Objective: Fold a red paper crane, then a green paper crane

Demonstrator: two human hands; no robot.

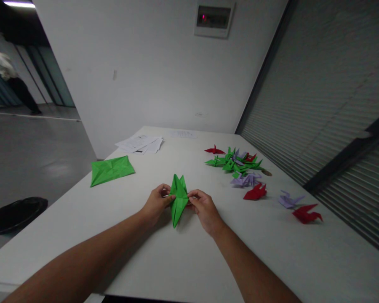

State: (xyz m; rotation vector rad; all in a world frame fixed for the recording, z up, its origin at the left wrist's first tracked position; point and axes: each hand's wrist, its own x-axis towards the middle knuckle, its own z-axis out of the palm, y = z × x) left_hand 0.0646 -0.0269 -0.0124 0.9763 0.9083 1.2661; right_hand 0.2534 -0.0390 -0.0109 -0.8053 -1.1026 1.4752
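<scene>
A partly folded green origami paper (178, 200), long and diamond-shaped with two points at its far end, is held just over the white table (151, 261). My left hand (158, 203) pinches its left edge, thumb on top. At the right edge, my right hand (206, 209) grips it between thumb and fingers. A bit of red shows beneath the paper near my right fingers; what it is I cannot make out. To the left lies a creased green sheet (112, 170), spread flat.
Folded paper cranes in green (233, 162), purple (246, 179) and red (255, 192) lie heaped and scattered along the right side. Printed papers (142, 144) rest at the far left. A black bin (17, 215) stands beyond the left edge. A person (11, 78) is in the background.
</scene>
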